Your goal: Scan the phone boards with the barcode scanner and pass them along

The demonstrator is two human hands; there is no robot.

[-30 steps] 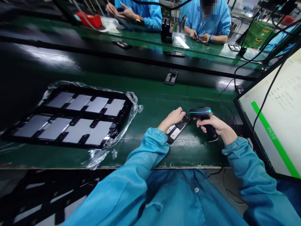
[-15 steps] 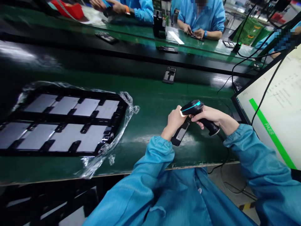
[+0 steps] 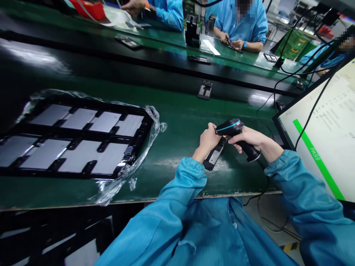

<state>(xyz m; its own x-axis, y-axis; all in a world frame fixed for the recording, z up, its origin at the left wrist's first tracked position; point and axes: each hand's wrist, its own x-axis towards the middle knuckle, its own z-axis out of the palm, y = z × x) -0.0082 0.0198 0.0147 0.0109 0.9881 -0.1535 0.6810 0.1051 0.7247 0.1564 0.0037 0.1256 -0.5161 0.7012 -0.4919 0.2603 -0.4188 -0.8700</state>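
My right hand is wrapped round the grip of a black barcode scanner with a blue stripe and a small pinkish light on top. The scanner's head points left, over the upper end of an opened phone with a grey inner plate. My left hand grips this phone near its upper end, its fingertips partly hidden behind the scanner. The phone is tilted above or on the green bench; I cannot tell whether its lower end touches.
On the left, a black tray of grey flat parts lies in crumpled clear plastic film. A monitor showing a green PASS bar stands at right. Another opened phone lies ahead. Co-workers sit across; cables hang right.
The bright light at the scanner's front no longer shows, and a pinkish light now shows on its top. Both hands keep nearly the same pose. The whole view has shifted slightly.
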